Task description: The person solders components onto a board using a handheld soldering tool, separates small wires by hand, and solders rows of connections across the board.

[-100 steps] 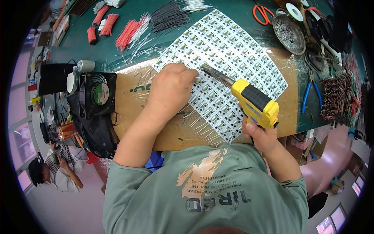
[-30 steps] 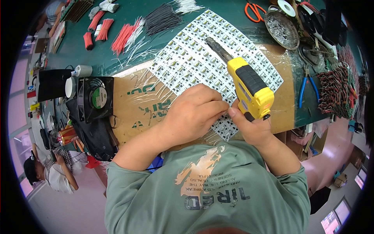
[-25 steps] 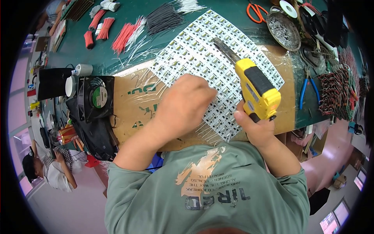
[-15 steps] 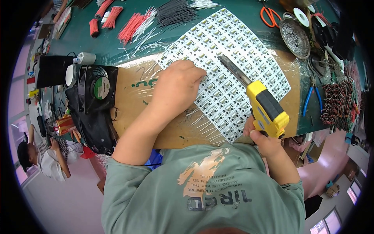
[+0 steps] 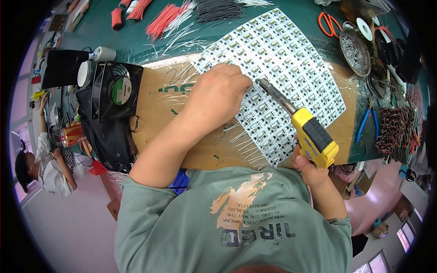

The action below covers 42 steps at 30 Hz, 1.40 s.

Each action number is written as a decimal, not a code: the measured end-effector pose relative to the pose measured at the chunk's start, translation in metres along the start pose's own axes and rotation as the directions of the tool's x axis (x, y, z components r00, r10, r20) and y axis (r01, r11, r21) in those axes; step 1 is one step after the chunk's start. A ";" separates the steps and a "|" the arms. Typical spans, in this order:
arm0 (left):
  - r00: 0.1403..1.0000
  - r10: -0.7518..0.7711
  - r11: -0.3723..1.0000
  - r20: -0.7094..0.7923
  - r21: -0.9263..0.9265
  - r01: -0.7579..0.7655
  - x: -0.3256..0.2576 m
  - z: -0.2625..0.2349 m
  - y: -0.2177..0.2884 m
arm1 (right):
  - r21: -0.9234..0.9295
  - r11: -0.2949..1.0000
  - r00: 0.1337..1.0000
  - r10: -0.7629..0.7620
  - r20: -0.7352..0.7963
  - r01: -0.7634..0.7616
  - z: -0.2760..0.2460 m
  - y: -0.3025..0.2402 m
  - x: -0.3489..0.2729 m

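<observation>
A panel of small white circuit boards point(image 5: 302, 68) lies on a sheet of brown cardboard point(image 5: 157, 109). Short white wires stick out along its lower left edge. Over the panel's left part, my left hand point(image 5: 218, 93) is closed in a pinch, its fingertips close to the boards. What it pinches is hidden by the fingers. A yellow and black soldering gun point(image 5: 314, 136) is held by its handle in my right hand point(image 5: 309, 168). The gun's dark tip points up and left, just beside my left fingertips, at the panel.
Bundles of red wires point(image 5: 166, 20) and black wires point(image 5: 218, 10) lie at the back. To the left stands a black fan point(image 5: 116, 91). At right are orange-handled scissors point(image 5: 328, 23), a round metal dish point(image 5: 355, 50), blue-handled pliers point(image 5: 368, 123) and a twisted wire heap point(image 5: 393, 134). Another person point(image 5: 50, 166) sits far left.
The soldering gun's tip has come down and left over the panel, nearer to my left fingertips. My left hand stays pinched over the panel. The whole view has shifted slightly.
</observation>
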<state>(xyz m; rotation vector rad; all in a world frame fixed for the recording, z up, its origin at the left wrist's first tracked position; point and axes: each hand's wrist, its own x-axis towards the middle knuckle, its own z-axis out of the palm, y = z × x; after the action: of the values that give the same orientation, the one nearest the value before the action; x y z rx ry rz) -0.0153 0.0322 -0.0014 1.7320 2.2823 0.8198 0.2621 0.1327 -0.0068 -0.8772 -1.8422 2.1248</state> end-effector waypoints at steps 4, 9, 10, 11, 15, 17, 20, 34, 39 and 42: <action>0.999 0.021 0.999 -0.027 -0.028 -0.022 -0.001 0.003 -0.001 | -0.074 0.995 0.998 -0.060 0.013 0.061 0.002 0.003 0.001; 1.000 0.019 1.000 -0.011 -0.012 -0.019 0.000 0.002 -0.001 | -0.053 0.996 0.997 -0.076 -0.024 0.075 0.002 0.007 0.000; 1.000 0.018 1.000 -0.012 -0.012 -0.018 0.000 0.002 0.000 | -0.069 0.995 0.997 -0.073 0.003 0.073 -0.001 0.009 0.000; 1.000 0.013 1.000 -0.007 -0.007 -0.013 0.000 0.002 0.000 | -0.084 0.994 0.997 -0.071 0.029 0.073 -0.002 0.010 0.000; 1.000 0.007 1.000 -0.005 -0.007 -0.007 0.000 0.002 0.001 | -0.064 0.996 0.998 -0.058 -0.007 0.058 0.001 0.009 -0.002; 1.000 0.000 1.000 0.010 0.013 0.000 -0.001 0.000 0.000 | -0.050 0.996 0.997 -0.069 -0.027 0.068 0.003 0.009 -0.002; 1.000 -0.007 0.999 0.027 0.031 0.006 0.000 0.002 -0.001 | 0.025 1.000 0.999 -0.005 -0.034 0.006 0.004 0.005 0.000; 1.000 0.010 1.000 -0.026 -0.007 -0.010 -0.001 0.003 -0.001 | 0.129 0.989 0.996 0.073 -0.045 -0.066 0.003 0.000 -0.008; 1.000 -0.001 1.000 -0.005 0.016 0.001 -0.003 0.002 0.005 | 0.124 0.991 0.997 0.062 -0.051 -0.055 0.005 -0.001 -0.006; 1.000 0.002 1.000 -0.018 0.004 -0.002 -0.003 0.003 0.005 | 0.151 0.988 0.997 0.045 -0.060 -0.035 0.007 0.002 -0.006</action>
<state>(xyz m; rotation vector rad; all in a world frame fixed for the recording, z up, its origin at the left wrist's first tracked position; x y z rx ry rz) -0.0087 0.0316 -0.0018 1.7351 2.2957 0.8355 0.2636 0.1237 -0.0064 -0.9421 -1.6242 2.1986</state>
